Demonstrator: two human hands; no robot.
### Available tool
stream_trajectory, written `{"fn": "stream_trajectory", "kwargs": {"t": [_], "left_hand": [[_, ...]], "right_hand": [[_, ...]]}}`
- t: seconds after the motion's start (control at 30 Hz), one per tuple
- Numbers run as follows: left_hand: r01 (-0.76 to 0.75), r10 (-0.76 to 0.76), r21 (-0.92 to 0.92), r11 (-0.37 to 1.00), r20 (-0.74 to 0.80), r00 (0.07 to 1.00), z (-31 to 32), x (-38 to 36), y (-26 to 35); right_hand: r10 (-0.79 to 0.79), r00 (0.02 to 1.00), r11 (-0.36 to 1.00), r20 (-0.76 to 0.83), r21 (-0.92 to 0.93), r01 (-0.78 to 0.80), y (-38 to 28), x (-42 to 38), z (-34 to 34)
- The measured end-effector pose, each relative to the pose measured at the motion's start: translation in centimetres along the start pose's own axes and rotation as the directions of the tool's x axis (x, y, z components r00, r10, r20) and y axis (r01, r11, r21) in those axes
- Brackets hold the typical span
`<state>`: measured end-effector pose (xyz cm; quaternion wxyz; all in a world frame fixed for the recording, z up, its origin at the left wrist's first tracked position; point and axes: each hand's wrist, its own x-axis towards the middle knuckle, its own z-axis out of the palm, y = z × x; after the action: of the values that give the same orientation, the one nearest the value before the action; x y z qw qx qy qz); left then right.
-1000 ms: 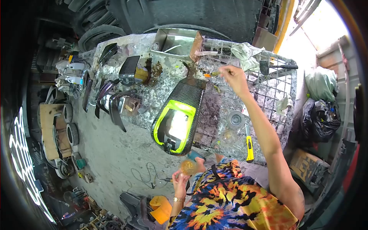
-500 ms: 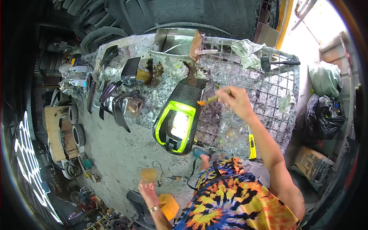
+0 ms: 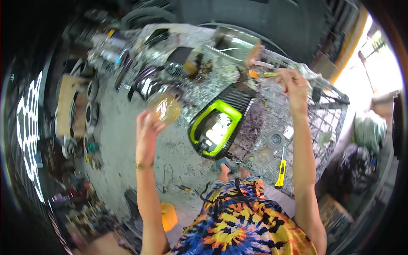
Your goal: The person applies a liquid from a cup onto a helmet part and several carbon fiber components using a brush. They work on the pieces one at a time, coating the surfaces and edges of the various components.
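My left hand [image 3: 148, 132] is closed on the edge of a round, translucent cup [image 3: 166, 107] with amber liquid in it, raised left of the bench. In my right hand [image 3: 294, 88] is a small paintbrush [image 3: 268, 75] with an orange tip, pinched by its handle and pointing left. Between my hands, lower down, lies a black carbon-fibre part [image 3: 243, 92] with a bright green inner frame [image 3: 232, 109] around a shiny opening. The brush is above and to the right of this part, apart from it.
The bench [image 3: 204, 78] is stained and has a metal grid [image 3: 329, 121] at its right. On it are a metal box [image 3: 231, 44], a grey disc [image 3: 276, 139], a yellow utility knife [image 3: 281, 172] and dark curved parts [image 3: 146, 80]. A cable [image 3: 165, 180] lies on the floor.
My left hand has risen with the cup toward the bench. My right hand has moved up and right with the brush, away from the carbon-fibre part. The camera view has shifted.
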<state>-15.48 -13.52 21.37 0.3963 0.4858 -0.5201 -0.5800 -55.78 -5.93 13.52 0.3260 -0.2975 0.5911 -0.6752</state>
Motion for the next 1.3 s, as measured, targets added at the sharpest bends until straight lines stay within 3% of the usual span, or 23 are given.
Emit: {"fn": "stream_trajectory", "kwargs": {"t": [0.03, 0.1, 0.17, 0.23, 0.3, 0.37, 0.43, 0.47, 0.53, 0.63, 0.67, 0.77, 0.83, 0.9, 1.03, 1.1, 1.13, 1.17, 1.23, 1.3], "left_hand": [[0.041, -0.039, 0.031, 0.999, -0.063, 0.997, 2.1, 1.3, 0.5], [-0.002, 0.0, 0.052, 0.999, 0.031, 1.0, 2.3, 4.0, -1.2], [0.038, -0.037, 0.084, 0.996, -0.017, 0.999, 4.3, 5.3, -0.7], [0.03, -0.033, 0.106, 0.994, 0.026, 0.999, 4.6, 6.3, -1.2], [0.02, -0.023, 0.09, 0.996, 0.033, 0.999, 4.3, 6.8, -1.4], [-0.027, 0.025, 0.064, 0.998, 0.033, 0.999, 4.0, 7.1, -2.0], [-0.011, 0.01, 0.052, 0.999, 0.034, 0.999, 2.9, 7.4, -3.0], [0.013, -0.014, 0.052, 0.999, 0.02, 1.0, 2.3, 7.5, -3.5], [0.048, -0.047, 0.043, 0.998, -0.008, 0.999, 0.9, 7.5, -5.0], [0.082, -0.082, -0.02, 0.996, -0.023, 0.996, -1.6, 6.8, -7.5], [0.091, -0.092, -0.046, 0.995, -0.024, 0.995, -2.3, 6.3, -8.0], [0.112, -0.115, -0.114, 0.987, -0.024, 0.993, -4.6, 4.4, -9.4], [0.115, -0.121, -0.162, 0.98, -0.024, 0.992, -5.9, 3.2, -10.1], [0.15, -0.164, -0.199, 0.968, -0.052, 0.985, -7.1, 2.0, -10.5], [0.172, -0.185, -0.185, 0.968, -0.051, 0.981, -9.8, 0.4, -12.7], [0.209, -0.217, -0.13, 0.969, -0.05, 0.975, -10.9, -0.1, -13.2], [0.218, -0.232, -0.184, 0.958, -0.055, 0.971, -11.3, -0.3, -13.6], [0.228, -0.242, -0.187, 0.956, -0.058, 0.969, -11.5, -0.5, -14.0], [0.235, -0.248, -0.193, 0.953, -0.05, 0.967, -12.0, -0.7, -14.5], [0.254, -0.268, -0.198, 0.947, -0.047, 0.962, -12.2, -0.8, -15.0]], "right_hand": [[-0.052, 0.998, 0.996, 0.025, 0.076, 0.05, -1.7, -0.2, 1.2], [-0.121, 0.984, 0.985, 0.129, 0.134, 0.104, -5.2, -0.8, 4.8], [-0.201, 0.959, 0.969, 0.2, 0.186, 0.164, -6.9, -1.9, 9.1], [-0.203, 0.91, 0.971, 0.36, -0.047, 0.235, -8.0, -2.7, 13.2], [-0.431, 0.737, 0.777, 0.521, -0.202, 0.597, -5.9, -2.3, 16.5], [-0.362, 0.737, 0.703, 0.571, -0.352, 0.618, -4.8, -2.3, 18.6], [-0.262, 0.795, 0.81, 0.547, -0.322, 0.489, -3.4, -1.3, 19.7], [-0.123, 0.867, 0.909, 0.482, -0.296, 0.294, -3.3, -1.1, 19.9], [0.103, 0.922, 0.986, 0.374, -0.16, -0.045, -3.3, -0.8, 19.9], [0.17, 0.932, 0.985, 0.322, -0.023, -0.172, -1.9, -0.5, 18.2], [0.177, 0.933, 0.984, 0.312, -0.048, -0.17, -1.5, -0.3, 17.8], [0.45, 0.843, 0.889, 0.296, -0.242, -0.389, 1.2, -0.3, 16.7], [0.521, 0.788, 0.845, 0.328, -0.329, -0.422, 2.9, 0.2, 16.0], [0.523, 0.799, 0.831, 0.296, -0.387, -0.401, 3.6, 1.0, 15.6], [0.424, 0.884, 0.8, 0.199, -0.54, -0.262, 2.7, 2.6, 15.2], [0.176, 0.953, 0.71, 0.247, -0.702, 0.051, 0.7, 1.6, 16.0], [0.154, 0.934, 0.625, 0.322, -0.764, 0.16, -0.3, 0.2, 16.6], [0.164, 0.932, 0.621, 0.324, -0.768, 0.157, -0.7, -1.4, 17.0], [-0.046, 0.751, 0.443, 0.659, -0.66, 0.607, -1.3, -4.7, 18.1], [0.009, 0.727, 0.415, 0.687, -0.664, 0.622, -2.8, -7.8, 19.7]]}}
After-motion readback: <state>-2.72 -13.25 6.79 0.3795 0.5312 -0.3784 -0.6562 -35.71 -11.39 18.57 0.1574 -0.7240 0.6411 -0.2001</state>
